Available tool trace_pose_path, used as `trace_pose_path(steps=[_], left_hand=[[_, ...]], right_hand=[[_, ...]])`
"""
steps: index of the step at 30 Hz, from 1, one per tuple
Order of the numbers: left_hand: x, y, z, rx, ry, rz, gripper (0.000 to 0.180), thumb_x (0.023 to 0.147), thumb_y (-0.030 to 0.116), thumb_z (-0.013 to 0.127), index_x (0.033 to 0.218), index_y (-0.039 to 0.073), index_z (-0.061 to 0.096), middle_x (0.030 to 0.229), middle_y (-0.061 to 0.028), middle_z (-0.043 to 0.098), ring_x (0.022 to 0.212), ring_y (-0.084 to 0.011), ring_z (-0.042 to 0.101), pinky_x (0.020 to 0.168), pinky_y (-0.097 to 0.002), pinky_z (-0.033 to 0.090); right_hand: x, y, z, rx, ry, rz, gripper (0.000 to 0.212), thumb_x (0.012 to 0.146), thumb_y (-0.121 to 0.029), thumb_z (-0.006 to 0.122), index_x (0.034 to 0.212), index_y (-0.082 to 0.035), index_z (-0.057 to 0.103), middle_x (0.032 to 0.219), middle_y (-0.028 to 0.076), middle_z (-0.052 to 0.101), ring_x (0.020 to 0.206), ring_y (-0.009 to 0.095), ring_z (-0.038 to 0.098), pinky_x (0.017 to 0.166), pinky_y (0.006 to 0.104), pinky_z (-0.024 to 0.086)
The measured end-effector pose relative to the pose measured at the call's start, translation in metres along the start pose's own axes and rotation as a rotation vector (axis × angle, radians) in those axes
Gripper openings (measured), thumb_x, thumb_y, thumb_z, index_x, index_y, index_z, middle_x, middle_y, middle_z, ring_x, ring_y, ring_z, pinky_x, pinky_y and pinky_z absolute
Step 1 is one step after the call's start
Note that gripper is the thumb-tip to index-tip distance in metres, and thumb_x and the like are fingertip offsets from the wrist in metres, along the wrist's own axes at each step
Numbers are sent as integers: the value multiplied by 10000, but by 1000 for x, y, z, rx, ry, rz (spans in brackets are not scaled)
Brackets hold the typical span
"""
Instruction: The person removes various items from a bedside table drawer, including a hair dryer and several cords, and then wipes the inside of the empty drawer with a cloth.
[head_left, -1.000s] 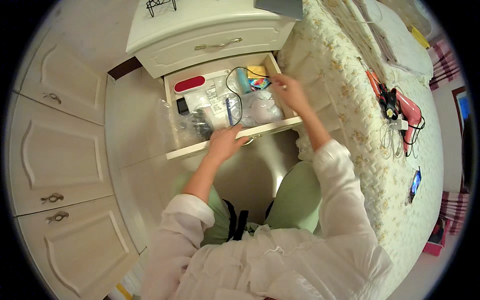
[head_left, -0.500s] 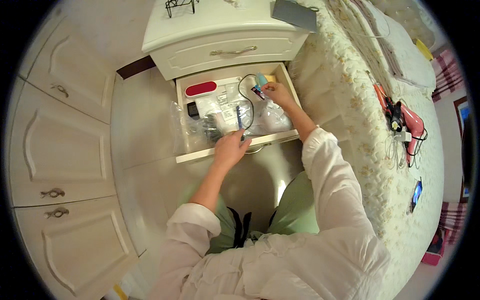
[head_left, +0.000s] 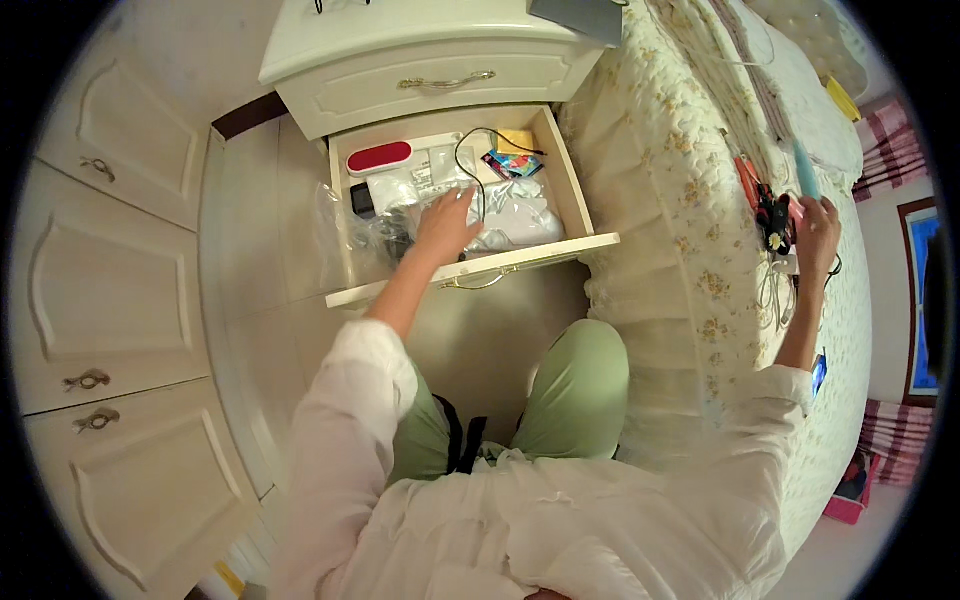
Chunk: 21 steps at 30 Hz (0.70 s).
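Observation:
My left hand [head_left: 447, 228] reaches over the front of the open drawer [head_left: 570, 175], fingers stretched and slightly apart beside a black cable [head_left: 476, 160] and clear plastic bags [head_left: 410, 190]. Nothing shows in its grasp. Far to the right, over the bed, my right hand [head_left: 818, 230] is closed on a long light blue object [head_left: 806, 170] whose kind I cannot make out. Just left of that hand lie orange-handled and black tools [head_left: 757, 195]. The pink hair dryer there is mostly covered by the hand.
The drawer also holds a red-topped white case [head_left: 380, 157], a black box [head_left: 362, 199], colourful packets [head_left: 513, 163] and a yellow item [head_left: 515, 142]. White cables [head_left: 772, 295] and a phone [head_left: 819, 372] lie on the bed [head_left: 680, 260]. White cabinets [head_left: 110, 270] line the left.
My right hand has gone from the drawer to the bed, carrying the light blue object. My left hand has shifted slightly further into the drawer; the blue stick near it no longer shows.

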<state>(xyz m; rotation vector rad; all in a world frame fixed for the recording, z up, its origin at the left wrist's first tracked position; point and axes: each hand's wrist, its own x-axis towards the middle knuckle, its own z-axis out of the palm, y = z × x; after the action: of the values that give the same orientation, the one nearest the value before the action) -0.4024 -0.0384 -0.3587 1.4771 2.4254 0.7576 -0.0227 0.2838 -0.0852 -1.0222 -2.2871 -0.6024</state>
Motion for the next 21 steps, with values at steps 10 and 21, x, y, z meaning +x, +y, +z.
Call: trace_pose_path(steps=[10,21], left_hand=[[47,-18,49,113,-83,-206,648,624,260,769,1186,88,495,1135,-144,545,1120,-314,471,929,-466,402],[45,-25,6,-150,429,-21,190,732,-8,545,857,91,650,905,-105,615,922,-282,552,792,-400,438]], right_hand=[[-8,30,16,-59,-141,-61,193,764,-33,547,935,-69,632,1241,158,527,1122,337,503,946,383,398],[-47,-232,86,939,-716,-205,346,744,-84,643,1082,-30,598,1164,142,576,1086,317,532,932,370,414]])
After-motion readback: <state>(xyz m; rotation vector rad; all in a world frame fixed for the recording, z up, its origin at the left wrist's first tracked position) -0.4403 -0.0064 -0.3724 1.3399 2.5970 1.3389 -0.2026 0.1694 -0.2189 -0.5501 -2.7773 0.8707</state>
